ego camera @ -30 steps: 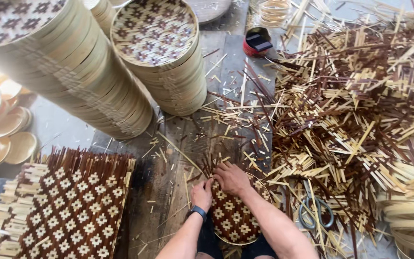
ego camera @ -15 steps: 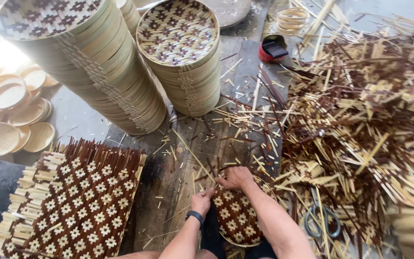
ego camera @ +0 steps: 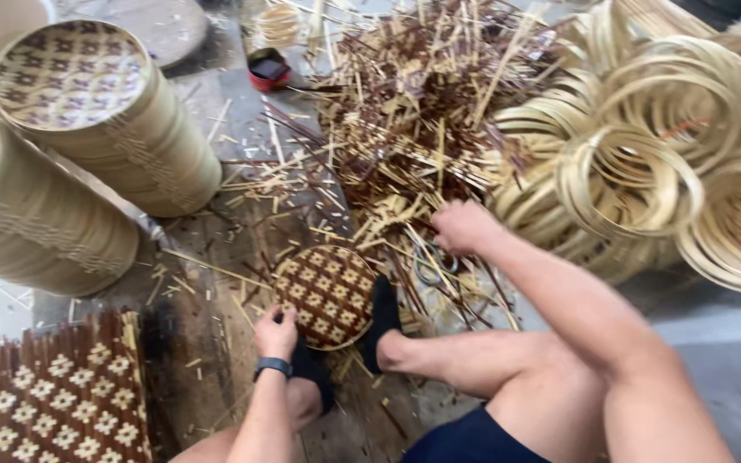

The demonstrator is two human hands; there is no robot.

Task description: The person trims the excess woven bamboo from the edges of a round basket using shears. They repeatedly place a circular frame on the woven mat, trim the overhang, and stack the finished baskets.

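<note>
- Worn wooden floorboards (ego camera: 207, 343) littered with bamboo splinters make up the work surface, seen from above.
- At the centre lies a round woven bamboo disc with a brown-and-cream checker pattern (ego camera: 329, 295), flat on the boards and pinned between two dark-socked feet.
- Left hand (ego camera: 276, 333), with a dark wristband, rests at the disc's left rim, fingers curled against the edge.
- Right hand (ego camera: 463, 226) is up and to the right of the disc, closed into a loose fist at the foot of the scrap heap; what it grips, if anything, cannot be told.
- Grey-handled scissors (ego camera: 429, 264) lie just below that hand.
- Behind them spreads a heap of cut brown and pale bamboo strips (ego camera: 422, 103).
- Pale bamboo hoops (ego camera: 671, 146) are piled to the right.
- Tall stacks of finished woven trays (ego camera: 105, 120) lie at the left.
- A square woven mat with loose strip ends (ego camera: 45, 403) fills the lower left corner.
</note>
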